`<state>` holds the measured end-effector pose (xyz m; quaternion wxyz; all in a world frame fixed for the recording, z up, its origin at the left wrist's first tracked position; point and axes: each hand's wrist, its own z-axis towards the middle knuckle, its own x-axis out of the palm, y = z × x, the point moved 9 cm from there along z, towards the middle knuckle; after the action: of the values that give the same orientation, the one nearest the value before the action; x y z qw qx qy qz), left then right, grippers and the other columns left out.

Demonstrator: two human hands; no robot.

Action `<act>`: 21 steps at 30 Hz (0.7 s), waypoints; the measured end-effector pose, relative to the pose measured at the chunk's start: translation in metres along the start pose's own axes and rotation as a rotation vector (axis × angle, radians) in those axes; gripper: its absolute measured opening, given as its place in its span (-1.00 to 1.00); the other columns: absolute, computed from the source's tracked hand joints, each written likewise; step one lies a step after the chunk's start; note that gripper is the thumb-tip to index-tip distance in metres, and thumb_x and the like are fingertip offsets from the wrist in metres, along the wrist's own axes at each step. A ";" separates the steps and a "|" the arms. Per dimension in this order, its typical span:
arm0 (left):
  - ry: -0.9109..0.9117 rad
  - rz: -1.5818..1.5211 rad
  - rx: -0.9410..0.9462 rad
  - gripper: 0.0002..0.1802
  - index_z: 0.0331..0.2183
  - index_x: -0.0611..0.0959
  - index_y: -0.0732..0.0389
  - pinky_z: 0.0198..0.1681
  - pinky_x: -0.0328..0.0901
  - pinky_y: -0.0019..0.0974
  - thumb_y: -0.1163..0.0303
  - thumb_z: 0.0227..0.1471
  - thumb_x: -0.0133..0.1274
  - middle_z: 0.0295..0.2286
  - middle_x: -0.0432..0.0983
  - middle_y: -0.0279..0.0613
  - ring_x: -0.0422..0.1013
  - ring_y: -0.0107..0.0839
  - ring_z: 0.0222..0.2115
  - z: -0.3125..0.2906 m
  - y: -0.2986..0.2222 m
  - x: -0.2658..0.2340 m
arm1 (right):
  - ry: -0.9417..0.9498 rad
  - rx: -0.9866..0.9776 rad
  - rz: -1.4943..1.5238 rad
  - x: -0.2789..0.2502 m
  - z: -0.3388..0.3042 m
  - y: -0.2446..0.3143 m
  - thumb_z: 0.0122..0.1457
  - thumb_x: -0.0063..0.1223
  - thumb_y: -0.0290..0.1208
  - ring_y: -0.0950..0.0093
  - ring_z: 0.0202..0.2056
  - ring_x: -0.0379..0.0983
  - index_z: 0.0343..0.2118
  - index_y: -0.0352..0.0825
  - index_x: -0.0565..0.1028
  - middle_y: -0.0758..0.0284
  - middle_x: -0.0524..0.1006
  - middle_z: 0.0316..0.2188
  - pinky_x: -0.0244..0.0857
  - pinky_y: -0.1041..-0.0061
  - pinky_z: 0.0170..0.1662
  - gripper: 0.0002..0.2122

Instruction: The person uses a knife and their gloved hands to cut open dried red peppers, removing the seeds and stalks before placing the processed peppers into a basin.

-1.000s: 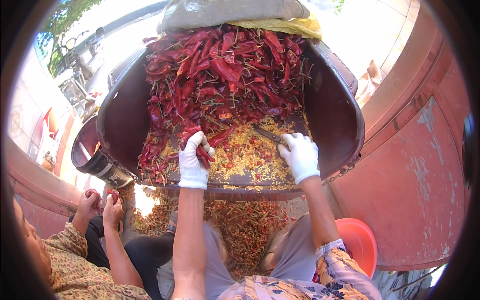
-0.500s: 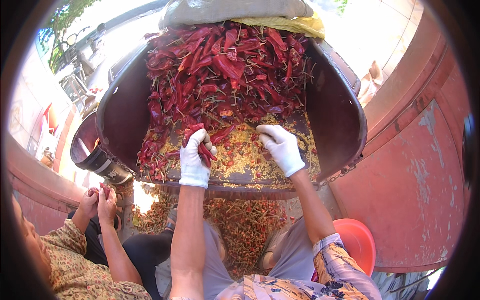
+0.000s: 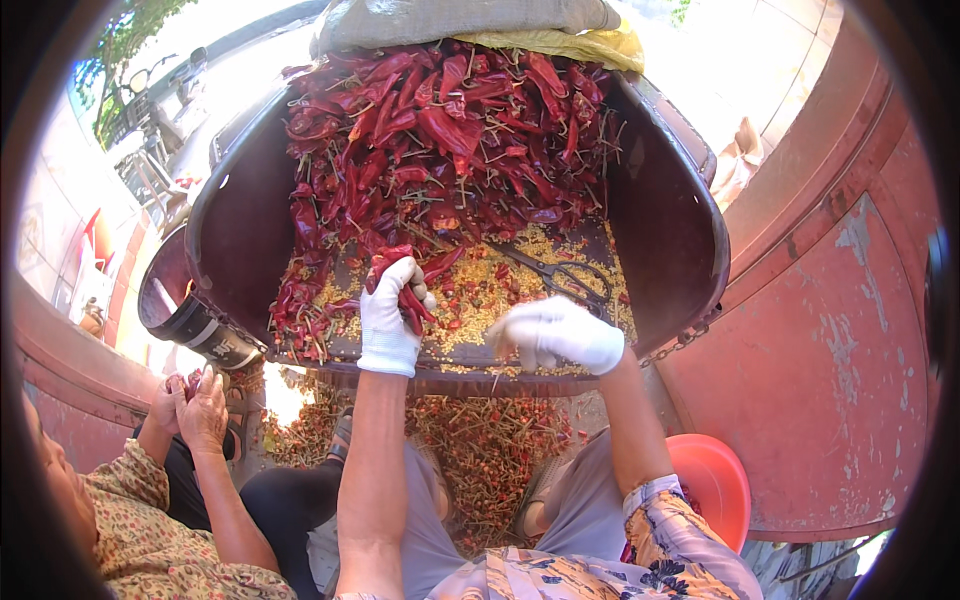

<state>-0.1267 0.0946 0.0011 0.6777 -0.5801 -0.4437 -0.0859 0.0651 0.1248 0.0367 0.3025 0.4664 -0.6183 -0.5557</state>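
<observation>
In a white glove, my left hand (image 3: 385, 315) is closed around a few dried red chili peppers (image 3: 388, 262), held above the front of a dark metal bin. My right hand (image 3: 565, 335), also gloved, is over the bin's front lip, blurred, with its fingers loosely stretched to the left and nothing visible in them. Just beyond it, black-handled scissors (image 3: 547, 272) lie on scattered yellow seeds (image 3: 465, 312). A large heap of red chilies (image 3: 450, 130) fills the back of the bin (image 3: 665, 200).
Stems and scraps (image 3: 490, 450) cover the ground between my feet. A red plastic basin (image 3: 715, 485) stands by my right side. At the left sits a co-worker, hands (image 3: 195, 405) holding red chili. A dark bucket (image 3: 215, 335) hangs beside the bin; a chain (image 3: 680, 343) runs at its right.
My right hand has moved toward me to the bin's front lip, uncovering the scissors. My left hand keeps its chilies in the same place. The co-worker's hands have shifted slightly.
</observation>
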 end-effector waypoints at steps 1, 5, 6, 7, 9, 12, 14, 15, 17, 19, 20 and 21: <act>0.000 0.004 0.011 -0.86 -0.34 0.54 0.17 -0.50 0.31 -0.41 0.37 0.04 0.14 -0.53 0.47 -0.37 0.35 -0.55 -0.57 0.000 -0.002 0.000 | 0.044 0.081 -0.029 0.010 0.000 -0.013 0.20 0.03 -0.31 0.65 -0.47 0.44 -0.15 -0.31 0.56 0.45 0.59 -0.35 0.32 0.64 -0.42 -0.76; -0.071 0.134 0.133 -0.80 -0.35 0.50 0.15 -0.62 0.31 -0.42 0.50 -0.06 0.18 -0.66 0.39 -0.34 0.35 -0.49 -0.71 0.005 -0.014 -0.004 | -0.446 0.022 -0.197 -0.036 0.006 -0.012 0.16 0.08 -0.34 0.55 -0.43 0.48 -0.15 -0.29 0.55 0.41 0.58 -0.39 0.36 0.52 -0.34 -0.77; -0.122 0.135 0.147 -0.80 -0.35 0.50 0.15 -0.63 0.31 -0.43 0.51 -0.06 0.18 -0.66 0.39 -0.35 0.35 -0.49 -0.71 0.006 -0.014 -0.009 | -0.543 -0.130 -0.394 -0.042 0.009 -0.002 0.15 0.07 -0.35 0.48 -0.42 0.49 -0.17 -0.26 0.55 0.38 0.57 -0.40 0.36 0.49 -0.34 -0.79; -0.176 0.138 0.163 -0.80 -0.35 0.50 0.15 -0.64 0.30 -0.43 0.51 -0.07 0.18 -0.66 0.38 -0.35 0.35 -0.50 -0.71 0.009 -0.014 -0.015 | -0.634 -0.285 -0.590 -0.042 0.013 0.007 0.15 0.07 -0.36 0.42 -0.41 0.49 -0.19 -0.22 0.55 0.35 0.55 -0.42 0.36 0.45 -0.34 -0.81; -0.234 0.141 0.181 -0.85 -0.40 0.53 0.11 -0.58 0.35 -0.49 0.49 -0.05 0.18 -0.58 0.41 -0.39 0.36 -0.55 -0.62 0.007 -0.018 -0.022 | -0.754 -0.429 -0.776 -0.033 0.020 0.031 0.12 0.06 -0.40 0.24 -0.38 0.47 -0.25 -0.13 0.55 0.24 0.46 -0.45 0.35 0.36 -0.33 -0.86; -0.306 0.131 0.203 -0.86 -0.40 0.53 0.12 -0.60 0.34 -0.50 0.48 -0.05 0.18 -0.59 0.41 -0.39 0.35 -0.56 -0.64 0.005 -0.022 -0.032 | -0.805 -0.459 -0.965 -0.025 0.055 0.045 0.07 0.08 -0.41 0.21 -0.41 0.49 -0.22 -0.11 0.53 0.24 0.47 -0.31 0.40 0.31 -0.34 -0.81; -0.297 0.152 0.239 -0.87 -0.39 0.54 0.14 -0.62 0.34 -0.47 0.48 -0.04 0.17 -0.62 0.41 -0.38 0.36 -0.55 -0.66 0.007 -0.022 -0.026 | -0.776 -0.483 -1.102 -0.022 0.082 0.041 0.05 0.09 -0.41 0.20 -0.42 0.50 -0.25 -0.13 0.51 0.21 0.45 -0.24 0.41 0.26 -0.35 -0.83; -0.297 0.154 0.249 -0.87 -0.39 0.54 0.15 -0.63 0.34 -0.46 0.48 -0.04 0.17 -0.62 0.40 -0.38 0.36 -0.54 -0.67 0.005 -0.022 -0.022 | -0.729 -0.406 -1.179 -0.024 0.097 0.032 0.03 0.09 -0.41 0.19 -0.41 0.50 -0.32 -0.16 0.50 0.19 0.44 -0.22 0.40 0.23 -0.36 -0.87; -0.350 0.137 0.286 -0.84 -0.34 0.49 0.16 -0.64 0.29 -0.44 0.47 -0.04 0.12 -0.65 0.38 -0.34 0.33 -0.50 -0.72 0.005 -0.026 -0.027 | -0.727 -0.440 -1.151 -0.025 0.105 0.027 0.03 0.09 -0.41 0.19 -0.41 0.50 -0.35 -0.18 0.49 0.20 0.45 -0.24 0.39 0.23 -0.37 -0.90; -0.351 0.120 0.279 -0.84 -0.34 0.49 0.16 -0.63 0.29 -0.44 0.47 -0.04 0.12 -0.65 0.38 -0.35 0.33 -0.51 -0.71 0.005 -0.027 -0.031 | -0.760 -0.477 -1.081 -0.027 0.098 0.029 0.04 0.09 -0.39 0.19 -0.41 0.50 -0.38 -0.19 0.49 0.24 0.46 -0.27 0.39 0.24 -0.37 -0.91; -0.350 0.109 0.274 -0.84 -0.34 0.49 0.16 -0.63 0.30 -0.44 0.46 -0.03 0.12 -0.65 0.38 -0.35 0.33 -0.51 -0.71 0.004 -0.027 -0.031 | -0.826 -0.486 -1.037 -0.029 0.085 0.036 0.07 0.09 -0.37 0.20 -0.42 0.49 -0.39 -0.20 0.48 0.26 0.47 -0.30 0.38 0.27 -0.37 -0.93; -0.338 0.142 0.305 -0.84 -0.35 0.50 0.15 -0.61 0.30 -0.44 0.46 -0.03 0.13 -0.66 0.38 -0.35 0.32 -0.51 -0.72 0.005 -0.027 -0.033 | -0.831 -0.473 -0.920 -0.033 0.077 0.037 0.08 0.10 -0.39 0.25 -0.42 0.49 -0.35 -0.21 0.50 0.28 0.49 -0.33 0.37 0.31 -0.37 -0.91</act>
<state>-0.1658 0.0775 -0.0035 0.6778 -0.5070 -0.5168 0.1285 0.0004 0.1842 0.0624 -0.1348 0.3507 -0.2826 -0.8826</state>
